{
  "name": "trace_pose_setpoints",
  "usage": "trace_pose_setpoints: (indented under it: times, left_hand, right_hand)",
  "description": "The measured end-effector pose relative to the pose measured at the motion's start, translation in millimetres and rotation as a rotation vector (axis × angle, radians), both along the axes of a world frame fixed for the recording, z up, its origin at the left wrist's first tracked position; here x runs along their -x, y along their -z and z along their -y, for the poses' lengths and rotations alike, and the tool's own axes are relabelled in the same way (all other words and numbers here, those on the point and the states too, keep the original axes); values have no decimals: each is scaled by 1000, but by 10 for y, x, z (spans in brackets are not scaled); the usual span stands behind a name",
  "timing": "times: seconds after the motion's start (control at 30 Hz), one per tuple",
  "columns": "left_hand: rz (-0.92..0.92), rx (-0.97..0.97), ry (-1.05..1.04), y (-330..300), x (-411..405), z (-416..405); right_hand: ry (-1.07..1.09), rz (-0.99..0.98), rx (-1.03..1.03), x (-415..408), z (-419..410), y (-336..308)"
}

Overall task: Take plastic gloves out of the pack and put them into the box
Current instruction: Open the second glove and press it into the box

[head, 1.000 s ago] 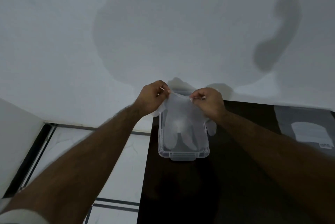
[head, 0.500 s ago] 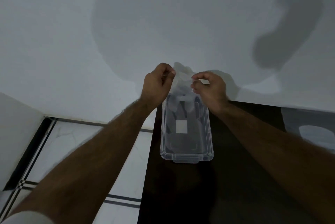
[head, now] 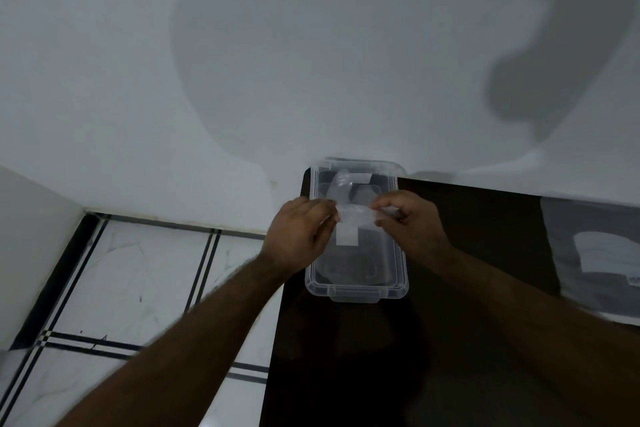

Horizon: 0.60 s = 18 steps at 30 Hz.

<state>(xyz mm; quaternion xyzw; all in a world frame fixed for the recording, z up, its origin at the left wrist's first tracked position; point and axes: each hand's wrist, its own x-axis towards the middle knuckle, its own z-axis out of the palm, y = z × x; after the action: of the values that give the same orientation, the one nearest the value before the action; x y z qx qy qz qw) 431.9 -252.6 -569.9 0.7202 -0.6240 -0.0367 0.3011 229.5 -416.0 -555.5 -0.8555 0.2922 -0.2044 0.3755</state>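
A clear plastic box stands open on the dark table, against the wall. My left hand and my right hand are over the middle of the box, both pinching a thin clear plastic glove stretched between them. The glove hangs down into the box; more clear plastic lies at the box's far end. The pack of gloves, grey with a white patch, lies flat at the right edge of the table.
The dark table fills the lower right; its left edge drops to a white tiled floor with black lines. A white wall rises right behind the box.
Both hands came down from above the box's far end to its middle, carrying the glove lower into the box. The glove, spread wide a second ago, is now bunched between the fingers.
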Motion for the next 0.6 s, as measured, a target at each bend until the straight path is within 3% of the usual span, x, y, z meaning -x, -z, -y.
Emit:
trace_pose_setpoints:
  times: [0.27,0.5,0.6]
  left_hand:
    - [-18,-126,54,218,207,-202]
    - [61,-223,142,216,329,-326]
    - [108,-243,181,225,333,-327]
  right_hand:
    - [-40,-215,-134,224,-165,82]
    - [-345,-571,-17,313,-279,-118]
    - [-420,-592,19,247,-225,-214]
